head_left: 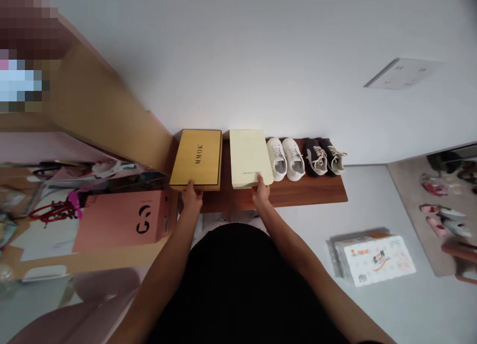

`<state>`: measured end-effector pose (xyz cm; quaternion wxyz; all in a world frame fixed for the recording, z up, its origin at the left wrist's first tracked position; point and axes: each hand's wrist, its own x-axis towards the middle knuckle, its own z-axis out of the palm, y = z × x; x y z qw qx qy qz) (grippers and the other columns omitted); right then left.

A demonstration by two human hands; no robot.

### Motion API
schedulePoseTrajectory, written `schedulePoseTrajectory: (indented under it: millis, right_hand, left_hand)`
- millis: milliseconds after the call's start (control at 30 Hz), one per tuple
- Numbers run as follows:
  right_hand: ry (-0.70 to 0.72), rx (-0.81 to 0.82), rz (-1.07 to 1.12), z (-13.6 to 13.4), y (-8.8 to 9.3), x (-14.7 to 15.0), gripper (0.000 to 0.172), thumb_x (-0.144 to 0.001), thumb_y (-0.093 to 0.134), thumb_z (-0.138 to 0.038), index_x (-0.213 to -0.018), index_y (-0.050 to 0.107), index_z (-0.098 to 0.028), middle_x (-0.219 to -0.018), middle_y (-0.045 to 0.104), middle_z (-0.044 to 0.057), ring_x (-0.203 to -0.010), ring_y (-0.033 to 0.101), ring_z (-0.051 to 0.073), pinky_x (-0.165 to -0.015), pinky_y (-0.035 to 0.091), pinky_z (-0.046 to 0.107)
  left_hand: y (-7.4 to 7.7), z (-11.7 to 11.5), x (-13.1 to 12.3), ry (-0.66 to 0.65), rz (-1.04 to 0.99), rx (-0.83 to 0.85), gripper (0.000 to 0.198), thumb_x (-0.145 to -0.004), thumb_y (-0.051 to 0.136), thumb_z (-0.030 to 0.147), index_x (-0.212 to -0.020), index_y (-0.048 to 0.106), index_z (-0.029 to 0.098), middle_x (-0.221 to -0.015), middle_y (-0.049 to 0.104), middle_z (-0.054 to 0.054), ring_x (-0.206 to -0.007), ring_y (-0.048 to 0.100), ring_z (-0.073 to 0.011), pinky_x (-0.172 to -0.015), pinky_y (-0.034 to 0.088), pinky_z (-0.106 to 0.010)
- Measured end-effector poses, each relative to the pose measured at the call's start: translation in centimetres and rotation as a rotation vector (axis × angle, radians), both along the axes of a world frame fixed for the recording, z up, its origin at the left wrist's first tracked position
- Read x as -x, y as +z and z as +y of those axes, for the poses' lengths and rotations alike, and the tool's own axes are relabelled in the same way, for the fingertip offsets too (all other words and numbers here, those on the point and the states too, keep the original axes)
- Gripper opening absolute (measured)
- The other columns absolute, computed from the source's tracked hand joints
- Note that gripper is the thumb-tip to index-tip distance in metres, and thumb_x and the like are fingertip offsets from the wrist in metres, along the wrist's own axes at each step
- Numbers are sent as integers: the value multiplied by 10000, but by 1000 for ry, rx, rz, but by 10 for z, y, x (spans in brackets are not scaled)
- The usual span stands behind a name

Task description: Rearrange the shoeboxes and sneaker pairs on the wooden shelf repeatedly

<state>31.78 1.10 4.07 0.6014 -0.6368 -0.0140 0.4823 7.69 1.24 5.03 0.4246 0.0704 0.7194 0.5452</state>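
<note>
My left hand grips the near edge of a yellow shoebox marked MMOK, thumb on the lid and fingers underneath. With my right hand I hold the near edge of a pale cream shoebox, thumb on top near its lettering. Both boxes are over a reddish-brown wooden shelf against the wall, a narrow gap between them. Whether they rest on it I cannot tell. A pair of white sneakers sits just right of the cream box, and a pair of black sneakers farther right.
On the left, a desk holds a pink box and clutter. A wrapped white pack of tissue lies on the floor at right. More shoes are on a mat at far right. A socket plate is on the wall.
</note>
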Motion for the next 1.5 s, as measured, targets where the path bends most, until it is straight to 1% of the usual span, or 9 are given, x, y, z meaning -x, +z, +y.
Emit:
schedulePoseTrajectory:
  millis: [133, 233, 367, 467, 533, 700, 967, 1200, 1500]
  right_hand:
    - [19, -165, -413, -13, 36, -14, 497, -825, 806, -518, -1149, 618, -191, -1048, 755, 45, -919, 699, 183, -798, 581, 301]
    - [282, -207, -886, -28, 49, -19, 434, -836, 811, -488, -1097, 644, -184, -991, 715, 30, -896, 664, 195, -839, 565, 322]
    - [819, -330, -1395, -48, 31, -9, 131, -978, 671, -254, -1094, 705, -205, -1063, 716, 90, -1003, 655, 248, -930, 546, 355]
    - [1195, -240, -1593, -54, 4, -1, 225, -1029, 559, -120, -1116, 743, -215, -1057, 734, 106, -973, 650, 245, -919, 528, 333]
    - [1371, -137, -1648, -54, -11, 0, 274, -1039, 522, -86, -1115, 758, -203, -1077, 749, 120, -984, 657, 246, -929, 520, 331]
    - [1591, 29, -1624, -40, -30, -1, 358, -1043, 477, -72, -1217, 768, -185, -1199, 768, 147, -1109, 685, 255, -997, 505, 338]
    - [1730, 152, -1561, -11, -31, 6, 387, -1045, 476, -124, -1289, 768, -192, -1273, 774, 163, -1161, 712, 276, -1043, 503, 349]
    - [1719, 189, -1527, -21, -38, -4, 387, -1052, 466, -115, -1310, 745, -188, -1291, 757, 167, -1178, 697, 271, -1023, 532, 353]
    - [1494, -75, -1556, -42, -65, -21, 379, -1009, 523, -38, -1290, 755, -144, -1341, 693, 172, -1268, 590, 274, -1121, 504, 381]
  left_hand:
    - [19, -18, 18, -35, 442, -189, 370, -904, 745, 356, -1168, 580, 156, -1183, 692, -135, -1088, 683, -239, -985, 578, -417]
    - [25, -33, 29, -407, 902, -156, 395, -829, 829, 436, -1030, 635, 156, -1077, 694, -138, -1076, 668, -306, -1027, 547, -480]
    - [7, -52, 31, -1045, 1280, -158, 182, -978, 646, 340, -1027, 713, 179, -1047, 695, -147, -1056, 658, -323, -1004, 538, -484]
    - [-20, -62, 29, -1364, 1375, -126, 265, -1020, 500, 195, -1107, 750, 186, -1047, 707, -152, -1059, 659, -315, -988, 537, -456]
    - [-37, -64, 28, -1475, 1388, -102, 355, -1009, 447, 118, -1172, 757, 179, -1089, 715, -157, -1088, 656, -309, -1004, 530, -443]
    - [-55, -50, 27, -1510, 1384, -91, 414, -998, 443, 89, -1251, 758, 180, -1163, 712, -162, -1157, 636, -310, -1036, 517, -439]
    - [-63, -37, 7, -1535, 1333, -23, 450, -978, 441, 64, -1282, 747, 190, -1242, 713, -161, -1218, 639, -305, -1059, 536, -421]
    - [-75, -49, 4, -1532, 1300, 77, 564, -952, 406, 18, -1437, 658, 157, -1343, 690, -170, -1282, 618, -295, -1124, 520, -424]
    - [-59, -68, -13, -1457, 1347, 198, 523, -1023, 416, 152, -1528, 534, 85, -1404, 617, -245, -1223, 639, -322, -1051, 531, -430]
